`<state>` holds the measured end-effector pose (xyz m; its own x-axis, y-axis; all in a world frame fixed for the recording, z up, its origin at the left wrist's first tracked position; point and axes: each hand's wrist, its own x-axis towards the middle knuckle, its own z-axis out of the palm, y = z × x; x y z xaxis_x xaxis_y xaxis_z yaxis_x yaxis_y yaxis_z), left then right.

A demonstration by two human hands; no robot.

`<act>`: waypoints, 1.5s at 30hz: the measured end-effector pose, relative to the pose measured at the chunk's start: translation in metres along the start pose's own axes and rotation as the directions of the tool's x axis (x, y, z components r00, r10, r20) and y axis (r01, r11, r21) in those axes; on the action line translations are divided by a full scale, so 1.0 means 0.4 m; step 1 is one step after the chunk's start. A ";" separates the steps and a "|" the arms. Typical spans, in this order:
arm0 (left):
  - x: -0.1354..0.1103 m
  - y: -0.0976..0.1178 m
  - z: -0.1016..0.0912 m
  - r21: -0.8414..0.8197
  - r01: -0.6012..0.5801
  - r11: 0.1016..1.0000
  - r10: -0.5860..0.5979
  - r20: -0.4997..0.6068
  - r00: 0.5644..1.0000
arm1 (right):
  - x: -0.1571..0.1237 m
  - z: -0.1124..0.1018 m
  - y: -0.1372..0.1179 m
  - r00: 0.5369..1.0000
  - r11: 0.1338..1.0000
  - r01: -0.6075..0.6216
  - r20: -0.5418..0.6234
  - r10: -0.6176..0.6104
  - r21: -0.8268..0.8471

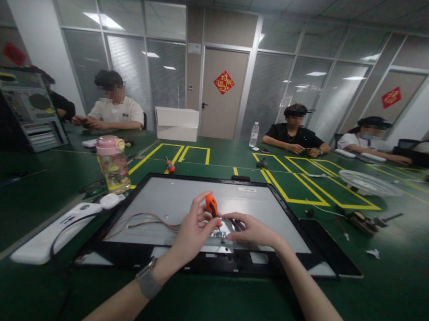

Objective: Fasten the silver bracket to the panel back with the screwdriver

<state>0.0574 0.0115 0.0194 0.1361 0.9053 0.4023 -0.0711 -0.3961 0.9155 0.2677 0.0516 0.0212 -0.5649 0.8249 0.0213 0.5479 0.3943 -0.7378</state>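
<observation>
The left hand's grip point(192, 232) pinches an orange-black screwdriver point(212, 205) over a display panel point(171, 191); the right hand's grip point(254, 231) cannot be told.

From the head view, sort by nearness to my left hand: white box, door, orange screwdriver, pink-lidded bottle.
1. Orange screwdriver, in your left hand.
2. Pink-lidded bottle, to the left.
3. White box, across the table.
4. Door, beyond the table.

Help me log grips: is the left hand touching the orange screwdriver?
Touching. The head view shows the left hand with its fingers against the handle of the orange screwdriver.
</observation>
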 end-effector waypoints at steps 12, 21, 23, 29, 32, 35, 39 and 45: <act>0.001 0.041 0.010 0.418 -0.362 0.833 0.249 0.300 0.921 | -0.003 -0.001 -0.018 1.000 0.999 0.025 0.008 -0.025 0.021; 0.046 0.055 -0.003 0.457 -0.397 0.796 0.284 0.298 0.911 | -0.007 0.007 -0.023 0.999 0.999 0.040 -0.017 -0.041 -0.021; 0.048 0.051 -0.004 0.449 -0.371 0.813 0.281 0.257 0.925 | -0.006 0.016 -0.022 0.997 0.996 0.072 -0.037 -0.074 -0.049; 0.041 0.037 -0.007 0.410 -0.293 0.864 0.247 0.161 0.955 | -0.006 0.028 -0.014 0.995 0.987 0.086 -0.047 -0.093 -0.134; 0.040 0.029 -0.012 0.402 -0.278 0.872 0.257 0.106 0.961 | -0.007 0.028 -0.015 0.996 0.987 0.077 -0.041 -0.084 -0.138; 0.039 0.027 -0.015 0.395 -0.263 0.880 0.255 0.073 0.964 | -0.006 0.028 -0.015 0.997 0.988 0.073 -0.031 -0.078 -0.137; 0.039 0.035 -0.014 0.374 -0.259 0.891 0.251 0.069 0.965 | -0.007 0.026 -0.020 0.998 0.991 0.062 -0.025 -0.066 -0.122; 0.038 0.038 -0.013 0.393 -0.261 0.882 0.251 0.077 0.965 | -0.010 0.020 -0.025 0.999 0.992 0.053 0.003 -0.053 -0.111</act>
<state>0.0532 0.0202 0.0396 0.1896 0.7621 0.6190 0.2903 -0.6458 0.7062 0.2596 0.0410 0.0232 -0.5949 0.8017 0.0587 0.5822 0.4801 -0.6562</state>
